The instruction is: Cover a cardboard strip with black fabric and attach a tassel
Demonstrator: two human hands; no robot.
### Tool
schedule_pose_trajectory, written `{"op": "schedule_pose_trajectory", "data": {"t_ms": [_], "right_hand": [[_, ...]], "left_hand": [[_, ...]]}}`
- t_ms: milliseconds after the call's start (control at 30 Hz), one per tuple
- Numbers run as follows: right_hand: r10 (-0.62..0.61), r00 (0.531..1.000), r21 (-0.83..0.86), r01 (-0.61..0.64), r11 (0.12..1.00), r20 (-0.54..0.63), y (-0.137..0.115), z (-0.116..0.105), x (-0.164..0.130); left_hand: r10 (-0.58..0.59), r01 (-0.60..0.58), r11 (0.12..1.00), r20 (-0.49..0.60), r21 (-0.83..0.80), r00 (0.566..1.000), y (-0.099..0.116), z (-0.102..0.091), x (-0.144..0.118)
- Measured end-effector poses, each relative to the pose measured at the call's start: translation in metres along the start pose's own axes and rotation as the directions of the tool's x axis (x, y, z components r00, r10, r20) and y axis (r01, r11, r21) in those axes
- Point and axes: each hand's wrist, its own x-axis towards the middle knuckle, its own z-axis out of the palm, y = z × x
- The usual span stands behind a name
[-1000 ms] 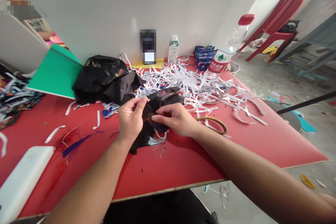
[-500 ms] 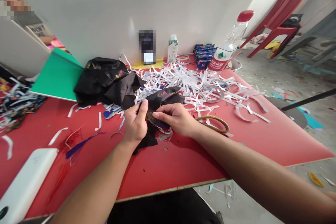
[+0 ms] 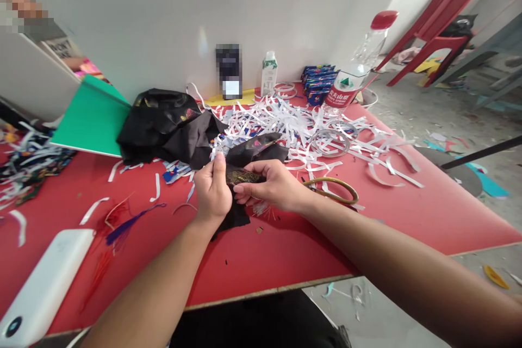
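Note:
My left hand (image 3: 212,187) is closed on black cloth (image 3: 236,214), thumb up, near the front of the red table (image 3: 163,261). Beside it, my right hand (image 3: 271,184) pinches the same cloth, where a gold-patterned part (image 3: 244,176) shows between the hands. The cloth's lower end hangs onto the table. Just past my right wrist lie scissors with yellow-brown handles (image 3: 338,187), their blades mostly hidden. White strips (image 3: 281,125) are heaped beyond both hands. More black printed cloth (image 3: 163,125) is bunched to the left.
A water bottle with a red cap (image 3: 350,70), a small white bottle (image 3: 269,73) and a stack of blue packets (image 3: 318,84) stand at the back. Left are a green board (image 3: 89,119), a white rounded device (image 3: 49,283) and a purple tassel (image 3: 126,228). A red chair (image 3: 444,22) stands right.
My right hand has shifted slightly left, closer to my left hand. The cloth between them has turned, showing more gold pattern. The whole view has shifted a little.

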Motion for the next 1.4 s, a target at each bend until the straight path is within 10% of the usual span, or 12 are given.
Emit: {"op": "schedule_pose_trajectory", "data": {"t_ms": [233, 700, 900, 1033, 1400], "right_hand": [[-0.014, 0.996, 0.095, 0.023, 0.995, -0.094, -0.006, -0.01, 0.005], [-0.127, 0.988, 0.214, 0.143, 0.966, -0.084, -0.003, -0.013, 0.009], [-0.318, 0.849, 0.048, 0.371, 0.927, -0.422, -0.004, -0.024, 0.016], [-0.328, 0.888, -0.163, 0.289, 0.943, -0.322, -0.006, -0.026, 0.012], [-0.285, 0.913, -0.112, 0.264, 0.958, -0.292, -0.012, -0.034, 0.014]], "left_hand": [[-0.074, 0.087, 0.995, 0.205, -0.055, 0.976, -0.006, -0.004, 0.003], [-0.189, 0.224, 0.946, 0.164, -0.235, 0.968, -0.015, 0.001, 0.0], [-0.179, 0.27, 0.946, 0.405, -0.18, 0.897, 0.0, -0.005, 0.002], [-0.201, 0.312, 0.938, 0.496, -0.15, 0.844, 0.005, -0.005, 0.0], [-0.199, 0.266, 0.959, 0.435, -0.099, 0.878, -0.001, -0.005, 0.002]]}}
